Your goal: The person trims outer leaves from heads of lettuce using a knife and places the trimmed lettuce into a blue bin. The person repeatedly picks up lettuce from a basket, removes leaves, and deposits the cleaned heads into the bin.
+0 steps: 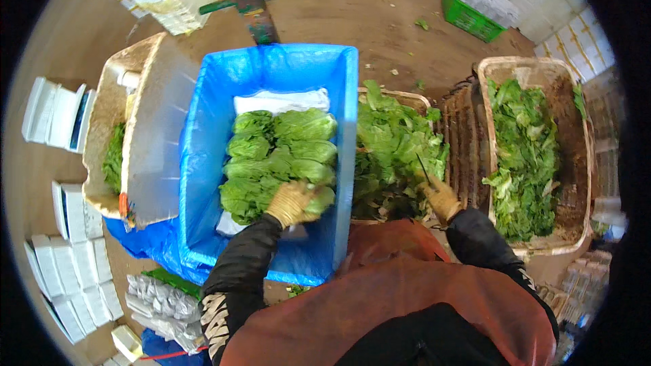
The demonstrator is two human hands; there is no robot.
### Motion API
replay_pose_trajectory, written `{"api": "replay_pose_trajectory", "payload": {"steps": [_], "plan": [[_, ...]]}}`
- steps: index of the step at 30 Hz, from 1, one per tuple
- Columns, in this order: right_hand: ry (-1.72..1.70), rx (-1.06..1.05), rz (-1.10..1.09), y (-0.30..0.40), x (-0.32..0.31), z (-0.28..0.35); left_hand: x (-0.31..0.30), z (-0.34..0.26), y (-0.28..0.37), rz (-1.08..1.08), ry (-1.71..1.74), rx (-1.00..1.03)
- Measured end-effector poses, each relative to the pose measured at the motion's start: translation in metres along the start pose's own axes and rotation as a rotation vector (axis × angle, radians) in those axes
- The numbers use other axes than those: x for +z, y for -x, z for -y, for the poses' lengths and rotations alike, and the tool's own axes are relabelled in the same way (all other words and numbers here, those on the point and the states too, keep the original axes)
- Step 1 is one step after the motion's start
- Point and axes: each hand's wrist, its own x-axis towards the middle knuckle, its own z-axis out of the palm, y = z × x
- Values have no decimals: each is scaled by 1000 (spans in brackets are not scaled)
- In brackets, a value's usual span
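Observation:
Inside a blue-lined box (343, 162), heads of leafy lettuce (307, 150) lie in two columns over white sheets (282, 100). My left hand (292, 203), in a tan work glove, is on a lettuce head (321, 201) at the lower right of these rows; its fingers are blurred. My right hand (441, 199), in a matching glove, grips a knife (422, 166) whose thin dark blade points up and away. It is over a crate of loose green leaves (394, 137), to the right of the blue-lined box. The knife's handle is mostly hidden by the glove.
On the right stands a dirty bin (585, 162) holding leaves, and on the left a worn foam box (147, 112) with some greens. White foam boxes (84, 259) are stacked at the far left. A green crate (470, 18) with plastic bags stands on the brown floor ahead.

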Motion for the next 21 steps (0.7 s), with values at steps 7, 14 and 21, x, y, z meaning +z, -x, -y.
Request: {"api": "replay_pose_trajectory", "payload": {"steps": [7,14,21], "plan": [[-398,-70,453,53,37,-11,22,-22,19,-85,157,-131],[155,59,-459,94,-130,-73,71,-23,9,-155,44,-420],[205,800,-755,113,-287,-196,66,-12,-29,-442,1048,-663]]}}
